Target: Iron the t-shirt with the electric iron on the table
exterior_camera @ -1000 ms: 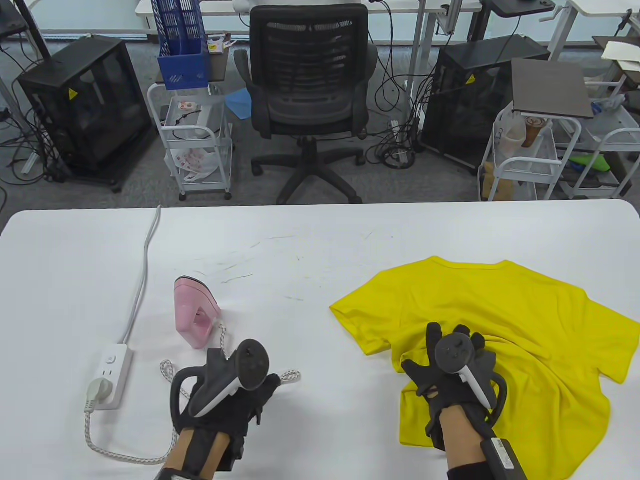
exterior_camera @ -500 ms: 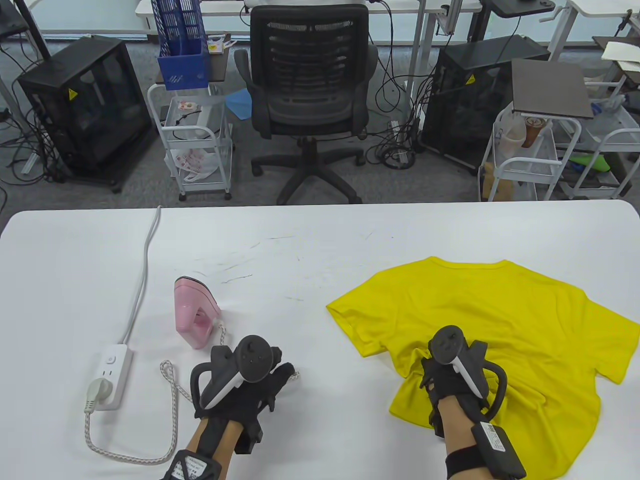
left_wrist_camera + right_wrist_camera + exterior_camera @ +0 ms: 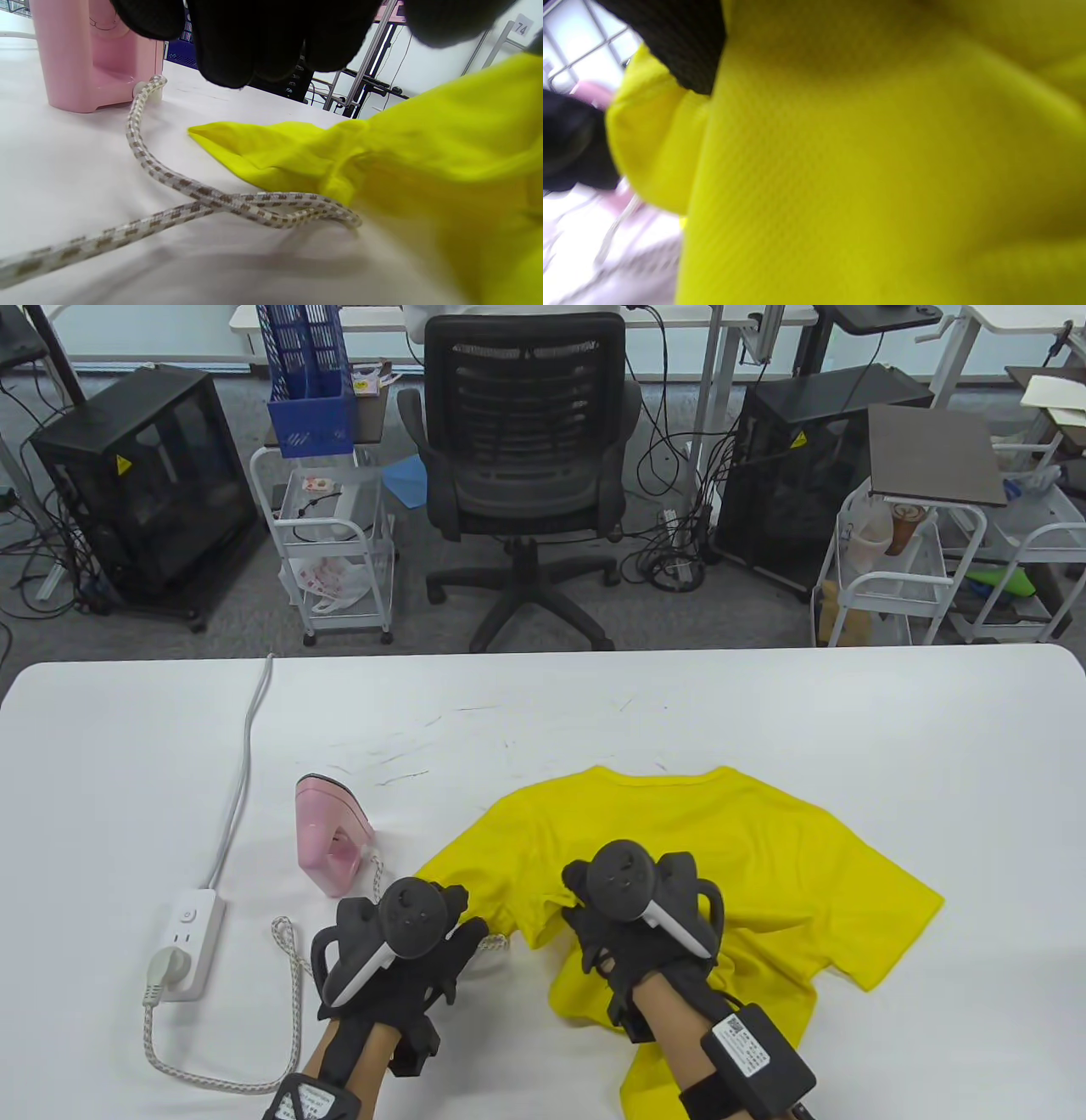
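The yellow t-shirt (image 3: 730,848) lies crumpled at the middle of the white table (image 3: 764,704). My right hand (image 3: 611,937) grips a bunch of its fabric near the lower left. In the right wrist view that cloth (image 3: 861,169) fills the frame under a black glove finger (image 3: 678,38). My left hand (image 3: 454,937) hovers beside the shirt's left sleeve, holding nothing, over the braided cord (image 3: 191,199). Its fingers (image 3: 254,38) hang loosely above the table. The pink iron (image 3: 331,836) stands upright to the left, untouched, and appears again (image 3: 85,59) in the left wrist view.
A white power strip (image 3: 187,946) lies at the left with the iron's plug in it. Its braided cord (image 3: 293,984) loops along the near edge under my left arm. A black office chair (image 3: 522,458) and carts stand beyond the far edge.
My right hand closed on the t-shirt and dragged it left, from the right side to the table's middle. My left hand shifted slightly right, toward the sleeve. The iron has not moved.
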A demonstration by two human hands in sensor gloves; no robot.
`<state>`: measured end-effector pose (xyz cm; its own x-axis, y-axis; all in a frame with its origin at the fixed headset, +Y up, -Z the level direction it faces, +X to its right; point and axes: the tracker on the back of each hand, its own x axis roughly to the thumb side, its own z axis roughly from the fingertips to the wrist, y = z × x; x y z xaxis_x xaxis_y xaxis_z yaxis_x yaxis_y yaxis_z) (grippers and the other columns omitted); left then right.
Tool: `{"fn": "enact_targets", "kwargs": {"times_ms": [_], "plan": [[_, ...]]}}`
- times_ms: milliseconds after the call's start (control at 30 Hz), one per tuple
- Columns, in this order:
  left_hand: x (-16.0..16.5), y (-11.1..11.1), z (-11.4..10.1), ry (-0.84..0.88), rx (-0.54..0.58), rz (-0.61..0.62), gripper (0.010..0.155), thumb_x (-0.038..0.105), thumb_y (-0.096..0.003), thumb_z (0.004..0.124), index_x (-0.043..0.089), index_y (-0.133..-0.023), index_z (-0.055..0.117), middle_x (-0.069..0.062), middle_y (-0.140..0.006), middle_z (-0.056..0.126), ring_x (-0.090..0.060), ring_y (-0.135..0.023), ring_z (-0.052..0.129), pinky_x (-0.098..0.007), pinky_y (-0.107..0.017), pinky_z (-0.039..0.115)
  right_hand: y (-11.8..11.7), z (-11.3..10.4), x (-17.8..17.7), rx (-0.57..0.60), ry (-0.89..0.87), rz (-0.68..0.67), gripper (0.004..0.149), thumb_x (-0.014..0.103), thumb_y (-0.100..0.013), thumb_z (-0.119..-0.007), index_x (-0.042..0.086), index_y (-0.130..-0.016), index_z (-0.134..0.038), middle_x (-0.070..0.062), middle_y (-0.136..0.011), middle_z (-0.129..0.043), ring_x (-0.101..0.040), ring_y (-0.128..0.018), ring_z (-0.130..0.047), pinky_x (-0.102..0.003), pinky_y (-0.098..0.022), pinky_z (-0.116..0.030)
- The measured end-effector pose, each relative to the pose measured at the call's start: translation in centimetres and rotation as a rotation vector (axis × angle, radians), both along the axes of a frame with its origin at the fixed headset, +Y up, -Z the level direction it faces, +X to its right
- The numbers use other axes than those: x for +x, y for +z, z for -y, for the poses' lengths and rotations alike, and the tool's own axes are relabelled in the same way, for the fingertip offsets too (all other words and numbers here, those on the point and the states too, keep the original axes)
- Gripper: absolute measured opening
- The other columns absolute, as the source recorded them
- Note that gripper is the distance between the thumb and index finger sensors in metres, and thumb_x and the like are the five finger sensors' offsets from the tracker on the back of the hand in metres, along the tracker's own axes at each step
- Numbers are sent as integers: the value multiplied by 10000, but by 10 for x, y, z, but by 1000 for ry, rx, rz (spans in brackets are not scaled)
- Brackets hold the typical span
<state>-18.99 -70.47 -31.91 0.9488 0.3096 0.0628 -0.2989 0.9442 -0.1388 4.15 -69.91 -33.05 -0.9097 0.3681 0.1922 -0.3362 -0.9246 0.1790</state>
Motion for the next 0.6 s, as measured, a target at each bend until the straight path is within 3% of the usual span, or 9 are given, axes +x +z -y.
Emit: {"fn": "enact_targets", "kwargs": {"times_ms": [67,133,167,200,233,267,367,467,600], "plan": [[1,-2,4,-3,-16,0,643,615,-435,707,319,-1005,675,-13,-1050,713,-307,-979,816,-593,-738,608,7,26,-15,-74,34,-67,515,417,-419,-848,308,-896,-689,-150,-790,-828,-277,-469,-926,-447,-352,-847],[4,-4,8,-27,-27,6,654,619,-433,707,328,-1016,654,-13,-1070,684,-313,-1005,786,-594,-741,602,11,54,-23,-294,61,-118,596,497,-430,-808,290,-957,-624,-188,-872,-771,-361,-587,-904,-509,-438,-827],[6,-5,11,-43,-38,13,660,622,-432,706,329,-1020,646,-14,-1078,671,-318,-1015,773,-594,-743,600,13,65,-26,-455,65,-172,663,535,-438,-788,289,-1002,-542,-206,-946,-605,-391,-661,-804,-550,-498,-771],[9,-6,14,-55,-48,20,664,623,-432,706,335,-1026,633,-11,-1089,653,-316,-1032,753,-595,-745,597,15,60,-26,-450,71,-167,693,559,-450,-768,298,-1024,-482,-205,-973,-534,-398,-697,-751,-567,-528,-734],[11,-7,15,-60,-51,26,665,622,-433,705,342,-1030,624,-11,-1098,638,-317,-1045,736,-597,-748,592,16,56,-24,-398,61,-168,701,585,-435,-756,296,-1021,-502,-214,-967,-599,-411,-702,-804,-574,-521,-774],[14,-9,17,-69,-60,32,666,624,-433,702,351,-1035,615,-6,-1105,628,-321,-1055,724,-597,-749,592,15,50,-22,-422,7,-173,716,598,-424,-762,284,-1021,-520,-234,-978,-635,-446,-723,-830,-610,-525,-771],[21,-14,23,-60,-111,2,649,621,-438,701,369,-1031,625,3,-1120,610,-327,-1078,690,-597,-752,585,14,34,-6,-663,-74,-217,734,604,-473,-716,275,-1060,-423,-248,-1074,-502,-502,-875,-700,-652,-608,-649],[28,-22,20,-67,-133,-2,636,610,-441,711,371,-1026,642,13,-1128,602,-327,-1099,656,-603,-761,566,0,12,25,-578,-224,-170,695,605,-473,-717,299,-1052,-486,-234,-1055,-596,-462,-820,-794,-623,-607,-665],[44,-39,15,-119,-152,1,614,591,-442,725,373,-1013,671,33,-1126,621,-322,-1106,653,-609,-770,551,-24,0,87,-407,-313,106,660,575,-473,-736,283,-1034,-549,-222,-1048,-612,-475,-834,-757,-635,-610,-633]]}}
